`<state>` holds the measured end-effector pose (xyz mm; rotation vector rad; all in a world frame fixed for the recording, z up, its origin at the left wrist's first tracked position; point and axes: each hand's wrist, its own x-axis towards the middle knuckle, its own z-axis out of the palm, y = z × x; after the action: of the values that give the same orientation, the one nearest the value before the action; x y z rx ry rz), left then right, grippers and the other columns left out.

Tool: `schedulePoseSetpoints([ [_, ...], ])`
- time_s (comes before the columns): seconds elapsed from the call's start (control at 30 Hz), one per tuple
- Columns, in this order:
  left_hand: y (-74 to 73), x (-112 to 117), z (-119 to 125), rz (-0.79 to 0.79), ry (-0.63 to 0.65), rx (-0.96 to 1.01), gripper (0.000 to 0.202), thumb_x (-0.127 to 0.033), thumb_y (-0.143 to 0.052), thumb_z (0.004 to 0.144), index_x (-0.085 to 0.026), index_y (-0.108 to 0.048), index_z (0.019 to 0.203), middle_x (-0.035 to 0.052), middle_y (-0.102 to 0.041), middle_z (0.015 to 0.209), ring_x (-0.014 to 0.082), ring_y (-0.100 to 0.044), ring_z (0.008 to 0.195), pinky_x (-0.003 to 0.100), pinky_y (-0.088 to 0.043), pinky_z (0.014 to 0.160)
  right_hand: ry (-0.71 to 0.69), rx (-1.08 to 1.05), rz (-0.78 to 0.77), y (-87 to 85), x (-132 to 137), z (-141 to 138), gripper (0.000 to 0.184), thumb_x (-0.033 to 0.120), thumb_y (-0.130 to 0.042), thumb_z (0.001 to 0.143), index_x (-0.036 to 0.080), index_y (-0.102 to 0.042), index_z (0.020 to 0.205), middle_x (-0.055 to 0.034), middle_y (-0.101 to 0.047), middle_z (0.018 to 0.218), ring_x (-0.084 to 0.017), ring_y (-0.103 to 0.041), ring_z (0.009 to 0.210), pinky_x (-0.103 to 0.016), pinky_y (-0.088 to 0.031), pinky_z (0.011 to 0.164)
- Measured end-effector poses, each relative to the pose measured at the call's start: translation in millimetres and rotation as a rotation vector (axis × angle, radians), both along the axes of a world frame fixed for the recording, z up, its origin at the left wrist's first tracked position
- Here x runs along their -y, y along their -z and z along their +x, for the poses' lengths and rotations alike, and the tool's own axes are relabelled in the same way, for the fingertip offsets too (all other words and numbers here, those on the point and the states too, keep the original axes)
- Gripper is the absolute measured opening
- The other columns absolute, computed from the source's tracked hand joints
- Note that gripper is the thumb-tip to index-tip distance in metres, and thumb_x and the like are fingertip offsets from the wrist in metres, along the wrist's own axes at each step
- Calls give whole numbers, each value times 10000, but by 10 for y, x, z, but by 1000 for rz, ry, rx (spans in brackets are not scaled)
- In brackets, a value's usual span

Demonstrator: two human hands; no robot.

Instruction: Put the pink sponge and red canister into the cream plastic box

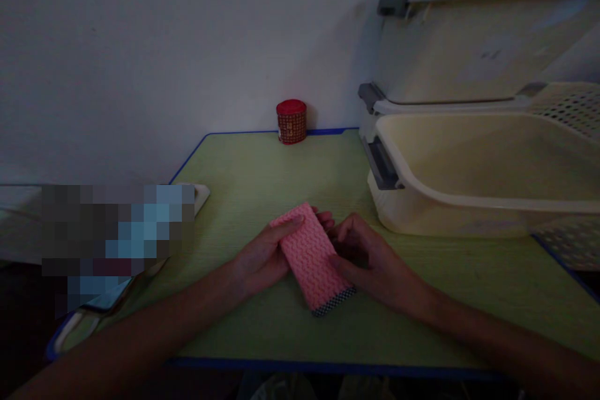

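Note:
A folded pink cloth with a wavy texture and a black-and-white checked edge is held above the middle of the table. My left hand grips its upper left part, thumb on top and fingers beneath, some fingertips showing past the far side. At the right edge, my right hand presses its thumb on the cloth while its other fingers curl beside it. Part of the underside is hidden by the cloth itself.
A cream plastic bin with grey handles stands at right, a lidded box behind it. A red-lidded tin sits at the table's back edge, near the wall. Something pixelated lies at left.

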<state>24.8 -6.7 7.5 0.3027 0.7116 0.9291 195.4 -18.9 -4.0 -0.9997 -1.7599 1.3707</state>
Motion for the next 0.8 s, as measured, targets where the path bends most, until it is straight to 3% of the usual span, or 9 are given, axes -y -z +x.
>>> schedulePoseSetpoints([
  [0.13,-11,6,-9,-16,15,-47,167,-112,-497,818,-88,-658,858,92,-678,900,152,-625,843,297,-404,922,-116,-91,-84,-27,16,6,210,209,-513,788,224,-307,824,5,-478,841,-106,-505,727,-242,-432,621],
  [0.3,-11,-1,-32,10,13,-63,197,-125,-473,834,-95,-667,841,89,-679,894,156,-623,830,311,-433,880,-226,-80,-3,-65,11,38,146,173,-491,814,220,-378,893,5,-434,866,-101,-494,773,-236,-441,662],
  [0.43,-3,0,-41,41,42,-47,193,-157,-489,831,-99,-670,865,87,-676,885,165,-621,822,330,-426,893,-284,-28,-5,-57,-1,55,264,137,-505,797,236,-428,1030,17,-442,833,-103,-493,745,-248,-441,669],
  [0.6,-29,32,-22,-20,47,-49,220,-156,-465,845,-79,-672,852,99,-678,878,168,-626,800,328,-435,876,-321,-23,-67,-59,-15,69,399,131,-557,762,213,-459,1141,-30,-539,987,-131,-531,861,-282,-441,748],
  [0.8,-40,21,-9,-60,62,-25,261,-175,-413,876,-78,-655,856,95,-672,871,161,-625,799,322,-430,884,-355,-33,-166,-67,-34,87,459,129,-560,757,208,-450,1195,-49,-553,1074,-140,-552,921,-293,-446,781],
])
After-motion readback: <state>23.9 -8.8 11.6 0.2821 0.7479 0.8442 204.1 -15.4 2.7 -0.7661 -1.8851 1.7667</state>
